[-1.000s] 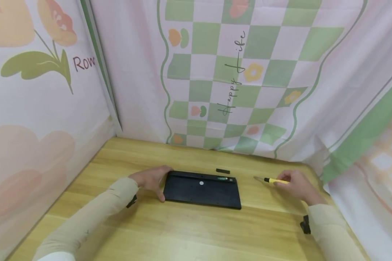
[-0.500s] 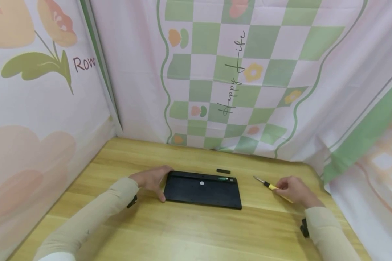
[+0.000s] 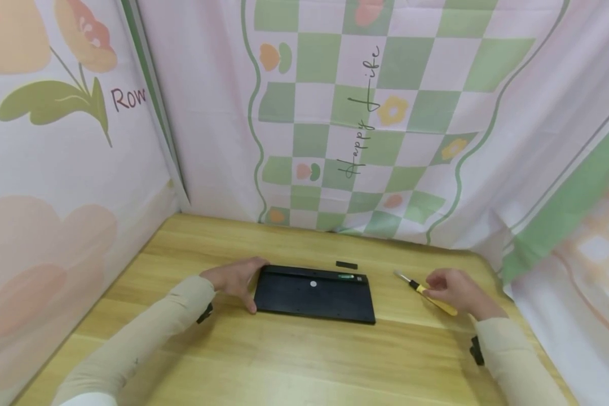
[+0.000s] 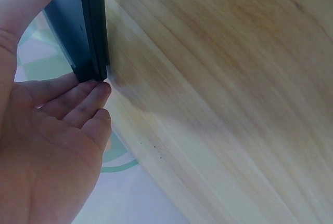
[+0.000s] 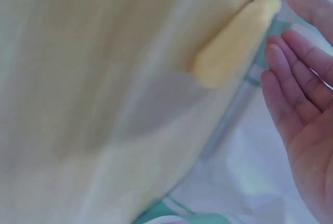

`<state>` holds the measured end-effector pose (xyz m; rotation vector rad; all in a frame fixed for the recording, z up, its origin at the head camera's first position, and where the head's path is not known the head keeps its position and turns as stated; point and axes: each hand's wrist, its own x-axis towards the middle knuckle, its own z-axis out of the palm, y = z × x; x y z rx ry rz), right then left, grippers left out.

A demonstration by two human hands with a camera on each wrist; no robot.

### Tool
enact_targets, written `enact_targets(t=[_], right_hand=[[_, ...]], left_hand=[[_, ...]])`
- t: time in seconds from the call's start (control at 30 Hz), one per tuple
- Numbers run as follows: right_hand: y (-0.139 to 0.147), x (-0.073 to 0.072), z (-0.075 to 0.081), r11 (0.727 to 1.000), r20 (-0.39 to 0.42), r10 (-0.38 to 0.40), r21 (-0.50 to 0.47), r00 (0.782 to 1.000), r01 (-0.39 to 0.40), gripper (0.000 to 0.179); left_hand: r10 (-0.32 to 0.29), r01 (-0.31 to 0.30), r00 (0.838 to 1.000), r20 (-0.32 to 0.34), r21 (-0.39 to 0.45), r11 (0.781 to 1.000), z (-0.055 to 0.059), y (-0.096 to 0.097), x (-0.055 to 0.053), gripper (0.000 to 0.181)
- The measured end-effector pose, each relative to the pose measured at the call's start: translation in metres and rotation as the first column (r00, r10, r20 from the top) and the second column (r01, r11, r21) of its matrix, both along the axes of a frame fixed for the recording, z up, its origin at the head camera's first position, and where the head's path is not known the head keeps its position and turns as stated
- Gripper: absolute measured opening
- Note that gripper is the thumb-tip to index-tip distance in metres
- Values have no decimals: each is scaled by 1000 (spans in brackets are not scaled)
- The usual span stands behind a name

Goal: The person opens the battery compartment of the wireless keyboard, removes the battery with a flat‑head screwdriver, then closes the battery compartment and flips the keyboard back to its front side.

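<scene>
A black keyboard point(image 3: 309, 299) lies underside up on the table, a small battery slot uncovered near its far right corner. In that slot sits a green battery point(image 3: 346, 276). My left hand point(image 3: 235, 282) grips the keyboard's left end, thumb at the near corner and fingers at the far one; the left wrist view shows fingertips against the keyboard's edge point(image 4: 93, 37). A screwdriver with a yellow handle point(image 3: 438, 304) rests on the table to the right, its tip pointing away and left. My right hand point(image 3: 457, 290) hovers just beside it, fingers loosely bent, apart from the handle point(image 5: 237, 42).
A small black battery cover point(image 3: 347, 265) lies behind the keyboard. The wooden table point(image 3: 284, 361) meets a patterned curtain point(image 3: 325, 141) at the back, with cloth walls at left and right.
My right hand has lowered the screwdriver to the table, turned it and let it go, its fingers lifting off the handle. The left hand and keyboard have stayed put.
</scene>
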<state>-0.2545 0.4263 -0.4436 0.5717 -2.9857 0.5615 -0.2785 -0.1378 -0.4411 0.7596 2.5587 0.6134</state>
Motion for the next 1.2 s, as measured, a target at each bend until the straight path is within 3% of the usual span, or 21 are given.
enact_targets(t=[0.23, 0.4, 0.67, 0.83, 1.2], right_hand=[[-31, -5, 23, 996, -52, 85, 23, 995, -84, 32], [-60, -13, 29, 988, -52, 149, 39, 988, -147, 30], [-111, -25, 28, 966, -59, 256, 64, 965, -252, 32], [-137, -31, 24, 961, -17, 270, 66, 963, -269, 31], [-158, -38, 5, 956, 49, 290, 28, 956, -292, 23]], left_hand=[[-12, 12, 1000, -15, -3, 1000, -1, -2, -1, 126], [-19, 19, 1000, -24, -6, 1000, -1, -2, -2, 125], [-12, 12, 1000, -17, -8, 1000, -1, -2, -2, 125], [-13, 13, 1000, -18, -3, 1000, -1, -1, -2, 125], [-15, 15, 1000, -14, -7, 1000, 1, 1, 1, 125]])
